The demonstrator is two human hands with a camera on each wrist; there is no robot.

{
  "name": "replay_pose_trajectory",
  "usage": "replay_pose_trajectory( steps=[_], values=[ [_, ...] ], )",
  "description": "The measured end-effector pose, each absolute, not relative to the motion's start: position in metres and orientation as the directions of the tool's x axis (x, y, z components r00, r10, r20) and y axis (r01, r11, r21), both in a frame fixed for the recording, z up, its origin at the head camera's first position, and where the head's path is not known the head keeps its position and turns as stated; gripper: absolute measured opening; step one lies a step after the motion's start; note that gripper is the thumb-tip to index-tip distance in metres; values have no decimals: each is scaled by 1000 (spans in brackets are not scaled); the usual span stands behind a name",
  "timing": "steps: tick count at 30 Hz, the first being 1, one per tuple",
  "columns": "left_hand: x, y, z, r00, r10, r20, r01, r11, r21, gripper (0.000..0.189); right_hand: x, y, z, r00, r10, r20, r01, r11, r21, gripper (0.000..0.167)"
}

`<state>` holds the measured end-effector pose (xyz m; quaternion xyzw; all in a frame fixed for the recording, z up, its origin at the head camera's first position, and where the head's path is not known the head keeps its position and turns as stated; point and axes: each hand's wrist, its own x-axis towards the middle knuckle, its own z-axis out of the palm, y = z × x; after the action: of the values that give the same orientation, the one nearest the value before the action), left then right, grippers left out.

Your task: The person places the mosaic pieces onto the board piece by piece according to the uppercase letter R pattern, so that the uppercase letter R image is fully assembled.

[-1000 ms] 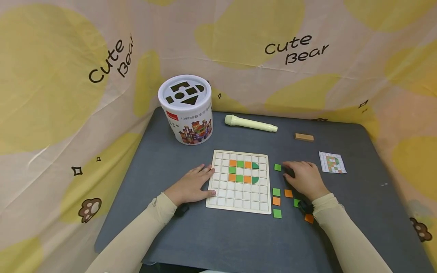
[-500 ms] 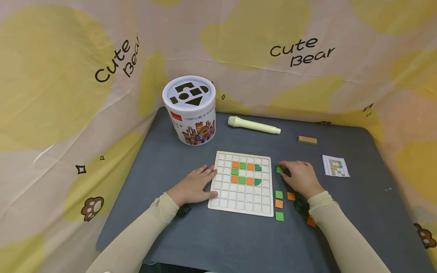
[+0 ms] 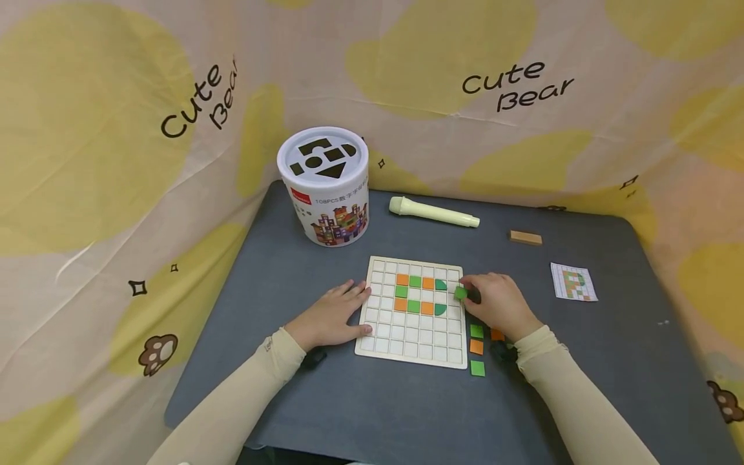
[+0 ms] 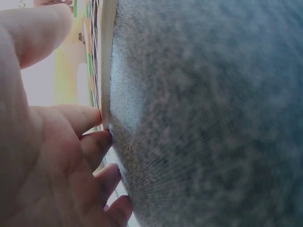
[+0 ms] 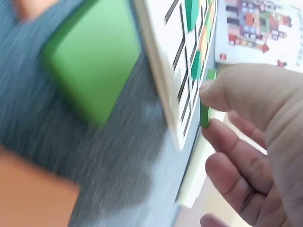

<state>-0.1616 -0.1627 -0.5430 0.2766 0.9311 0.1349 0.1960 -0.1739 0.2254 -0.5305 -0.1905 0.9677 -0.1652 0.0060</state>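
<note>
The tile (image 3: 460, 293), a plain, thin green square, is by the board's (image 3: 411, 322) edge near three o'clock. The right hand (image 3: 501, 305) pinches it between thumb and fingertip; the left hand (image 3: 330, 316), fingers spread, touches the nine o'clock edge.

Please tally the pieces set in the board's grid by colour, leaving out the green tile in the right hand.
Orange squares: 4
Light green squares: 3
Dark green rounded pieces: 2
Total: 9
</note>
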Motion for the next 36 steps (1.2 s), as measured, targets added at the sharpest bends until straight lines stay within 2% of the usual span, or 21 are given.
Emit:
replay_pose_trajectory(
  steps=[6,11,20,36],
  values=[
    [-161,-162,-542,-765,571,-298,469,811,349,92,-176,207,-530,-890,-450,67,-446,833,-328,37],
    [-162,-161,-542,-760,576,-303,474,809,348,92,-176,201,-534,-892,-449,45,-435,829,-350,33],
    [-161,-161,-544,-763,570,-305,474,814,337,93,-177,194,-534,-894,-448,10,-426,844,-325,31],
    [-162,-163,-545,-771,562,-300,472,820,324,93,-178,189,-535,-877,-479,44,-468,830,-304,35]
  ],
)
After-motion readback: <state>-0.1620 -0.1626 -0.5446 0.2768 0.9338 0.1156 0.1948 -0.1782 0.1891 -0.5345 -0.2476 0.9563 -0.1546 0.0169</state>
